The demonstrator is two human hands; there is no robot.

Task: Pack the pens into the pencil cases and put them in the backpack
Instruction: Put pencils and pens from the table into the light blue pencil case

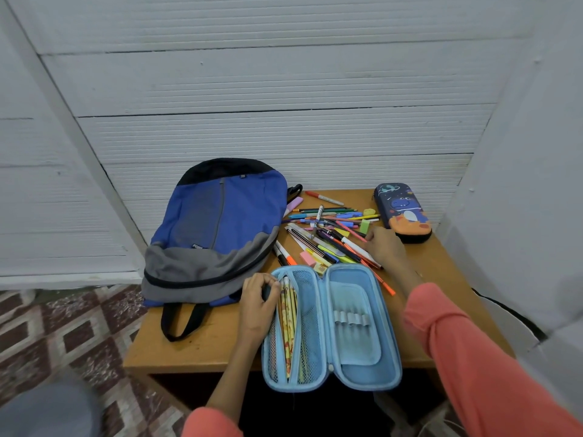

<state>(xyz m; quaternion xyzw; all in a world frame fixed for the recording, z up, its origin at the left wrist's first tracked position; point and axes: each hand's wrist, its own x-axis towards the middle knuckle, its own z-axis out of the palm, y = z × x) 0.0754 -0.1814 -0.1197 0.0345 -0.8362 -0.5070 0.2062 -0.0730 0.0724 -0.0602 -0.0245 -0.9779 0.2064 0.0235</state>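
Light-blue hard-shell pencil case (359,369) lies open at the front of the wooden counter (195,348), with yellow patterned pencils (288,323) in its left mesh pocket. Left hand (257,305) curls its fingers round the case's upper left rim. Right hand (383,247) reaches into the loose pile of pens and markers (328,234) just behind the case; whether its fingers pinch one cannot be told. Pens look light, stiff and slick, likely to roll, so they are best pinched mid-barrel.

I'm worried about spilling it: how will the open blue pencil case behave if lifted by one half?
The pencil case looks moulded, so each half is probably stiff, but its spine would likely hinge and let the free half swing. The pencils in its mesh pocket might slide out if tilted.
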